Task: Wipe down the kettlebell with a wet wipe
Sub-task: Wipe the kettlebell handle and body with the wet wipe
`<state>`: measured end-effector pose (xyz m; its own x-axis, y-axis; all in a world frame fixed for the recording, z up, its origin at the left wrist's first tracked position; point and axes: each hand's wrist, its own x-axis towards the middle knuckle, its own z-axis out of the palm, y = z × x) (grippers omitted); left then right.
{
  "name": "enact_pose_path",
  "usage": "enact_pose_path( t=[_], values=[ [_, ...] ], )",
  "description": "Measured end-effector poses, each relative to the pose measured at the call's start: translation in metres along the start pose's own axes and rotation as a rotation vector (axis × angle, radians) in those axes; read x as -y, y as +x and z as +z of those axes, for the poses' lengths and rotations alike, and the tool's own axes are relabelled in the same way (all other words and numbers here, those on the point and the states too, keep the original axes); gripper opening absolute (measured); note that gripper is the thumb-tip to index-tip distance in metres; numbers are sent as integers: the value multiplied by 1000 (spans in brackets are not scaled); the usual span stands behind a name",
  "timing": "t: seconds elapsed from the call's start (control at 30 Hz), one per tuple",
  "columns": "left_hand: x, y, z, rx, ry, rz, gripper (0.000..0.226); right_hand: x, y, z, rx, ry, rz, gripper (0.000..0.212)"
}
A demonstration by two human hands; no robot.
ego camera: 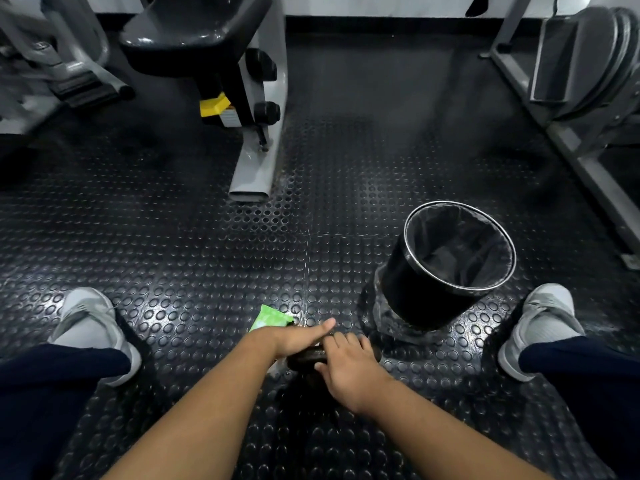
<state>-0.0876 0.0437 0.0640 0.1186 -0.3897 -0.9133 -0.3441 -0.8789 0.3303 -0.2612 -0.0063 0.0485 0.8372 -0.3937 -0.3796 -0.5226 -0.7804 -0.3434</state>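
Kettlebell [308, 356] sits on studded rubber floor [207, 271], beside wipes pack [270, 318]. Our right hand [349, 367] curls over its handle; left hand [298, 337]: grip we cannot tell, fingers hidden. Probably heavy, rigid: hold by handle.

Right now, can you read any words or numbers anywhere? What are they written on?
No text here can be read.
The green packet on the floor: its print is too blurred.
The white label under the machine's yellow part: too small and blurred.
The kettlebell: mostly hidden under the left hand and right hand; no marking shows.
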Motion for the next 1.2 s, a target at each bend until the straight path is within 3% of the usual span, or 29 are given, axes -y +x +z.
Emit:
enact_pose_path(
  t=[0.1,0.2,0.33,0.6,0.77,0.9,1.03,1.1,1.2],
  values=[
    [0,-8,-10,57,45,45,122,0,0,-1,-11,-10,-2,45],
    [-4,-18,-27,140,130,35,133,-1,1,2,-14,-13,4,45],
    [-9,-12,-27,118,141,1,138,0,2,1,-7,-24,12,44],
    [-2,1,8,-35,-24,46,115,1,0,-4,26,16,2,52],
    [-14,-21,-14,101,74,55,116,1,1,-4,24,-2,17,48],
    [-23,-23,-12,133,135,39,99,2,2,-5,28,-14,18,53],
    [-4,2,8,-10,-37,-26,133,4,1,-7,45,3,11,51],
    [1,5,11,-64,-56,-14,135,3,0,-7,40,-9,9,48],
    [0,0,1,-10,-19,-4,138,2,1,-6,36,-20,12,47]
  ],
)
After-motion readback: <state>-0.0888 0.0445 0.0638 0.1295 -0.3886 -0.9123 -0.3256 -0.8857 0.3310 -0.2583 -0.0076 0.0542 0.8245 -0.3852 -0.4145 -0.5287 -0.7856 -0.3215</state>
